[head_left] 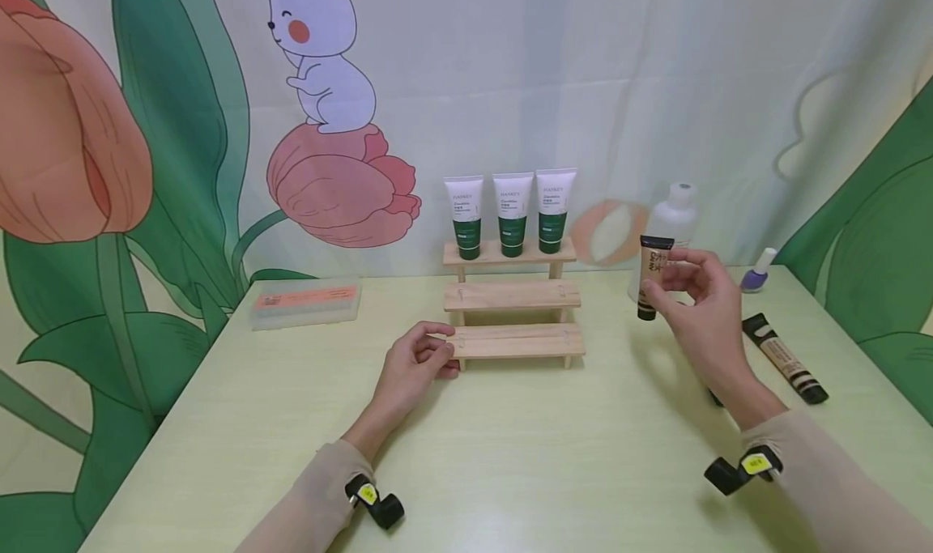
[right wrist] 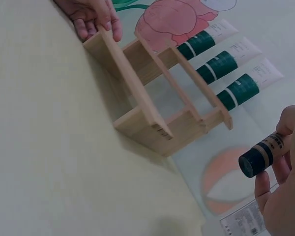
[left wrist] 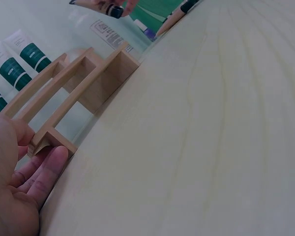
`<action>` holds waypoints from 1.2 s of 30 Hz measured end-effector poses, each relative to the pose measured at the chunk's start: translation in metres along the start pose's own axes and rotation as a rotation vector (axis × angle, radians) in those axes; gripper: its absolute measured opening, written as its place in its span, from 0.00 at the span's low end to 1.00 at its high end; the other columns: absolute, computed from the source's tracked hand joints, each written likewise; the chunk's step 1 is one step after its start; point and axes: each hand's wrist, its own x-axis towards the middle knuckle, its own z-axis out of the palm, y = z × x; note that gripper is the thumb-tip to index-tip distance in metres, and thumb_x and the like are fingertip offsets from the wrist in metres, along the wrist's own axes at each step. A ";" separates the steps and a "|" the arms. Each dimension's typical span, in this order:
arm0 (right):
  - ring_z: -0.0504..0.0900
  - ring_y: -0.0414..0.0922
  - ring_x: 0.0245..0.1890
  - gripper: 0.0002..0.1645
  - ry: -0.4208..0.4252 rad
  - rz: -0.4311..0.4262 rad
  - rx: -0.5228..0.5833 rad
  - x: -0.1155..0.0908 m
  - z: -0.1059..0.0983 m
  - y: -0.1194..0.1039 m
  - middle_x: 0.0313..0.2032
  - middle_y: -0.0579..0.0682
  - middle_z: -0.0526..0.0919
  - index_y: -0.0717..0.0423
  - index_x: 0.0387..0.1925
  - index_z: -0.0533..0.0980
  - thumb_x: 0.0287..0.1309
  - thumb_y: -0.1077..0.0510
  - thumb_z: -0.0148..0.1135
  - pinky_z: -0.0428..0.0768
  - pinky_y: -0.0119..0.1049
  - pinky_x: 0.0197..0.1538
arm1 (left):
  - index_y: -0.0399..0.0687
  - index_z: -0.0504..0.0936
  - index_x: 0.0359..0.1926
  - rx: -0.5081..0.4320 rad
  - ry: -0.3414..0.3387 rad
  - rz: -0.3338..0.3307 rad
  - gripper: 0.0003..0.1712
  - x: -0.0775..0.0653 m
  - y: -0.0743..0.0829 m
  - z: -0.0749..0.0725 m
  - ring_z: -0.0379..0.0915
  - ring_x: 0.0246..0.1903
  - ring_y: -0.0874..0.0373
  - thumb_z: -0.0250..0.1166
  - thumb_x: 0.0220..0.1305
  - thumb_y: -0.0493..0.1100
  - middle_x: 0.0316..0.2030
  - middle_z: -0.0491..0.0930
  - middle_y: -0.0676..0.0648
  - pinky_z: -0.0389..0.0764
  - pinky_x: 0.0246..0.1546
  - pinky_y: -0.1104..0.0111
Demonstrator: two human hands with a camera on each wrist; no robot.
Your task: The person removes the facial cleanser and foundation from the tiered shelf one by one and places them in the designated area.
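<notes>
My right hand pinches a small gold tube with black ends, upright and raised above the table, right of the wooden step rack. In the right wrist view the black cap of this tube points toward the rack. My left hand grips the left end of the lowest step of the three-step wooden rack, thumb above and fingers below. Three white-and-green tubes stand in a row on the top step. The middle and bottom steps bear nothing.
Behind my right hand stands a white bottle. Further right are a purple nail polish bottle and a gold-and-black tube lying flat. Another dark tip shows beside my right wrist. A flat clear case lies at the back left.
</notes>
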 end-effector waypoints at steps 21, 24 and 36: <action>0.82 0.37 0.45 0.31 -0.155 0.124 -0.146 -0.039 0.004 0.044 0.51 0.56 0.84 0.58 0.70 0.75 0.74 0.54 0.76 0.83 0.20 0.40 | 0.42 0.84 0.62 -0.004 -0.001 -0.003 0.13 -0.001 -0.001 0.000 0.92 0.41 0.46 0.66 0.81 0.33 0.43 0.87 0.37 0.97 0.44 0.62; 0.83 0.36 0.43 0.31 -0.174 0.144 -0.172 -0.043 0.006 0.049 0.51 0.58 0.85 0.59 0.70 0.76 0.74 0.52 0.76 0.84 0.21 0.38 | 0.43 0.85 0.61 0.002 0.002 -0.008 0.13 -0.001 -0.002 0.000 0.92 0.40 0.46 0.67 0.81 0.33 0.43 0.87 0.37 0.96 0.44 0.62; 0.83 0.40 0.40 0.31 -0.176 0.152 -0.241 -0.047 0.011 0.052 0.47 0.58 0.86 0.60 0.67 0.79 0.72 0.49 0.78 0.82 0.24 0.33 | 0.43 0.85 0.62 -0.004 -0.001 -0.002 0.13 0.000 0.000 0.000 0.92 0.40 0.47 0.66 0.81 0.33 0.43 0.87 0.37 0.97 0.44 0.61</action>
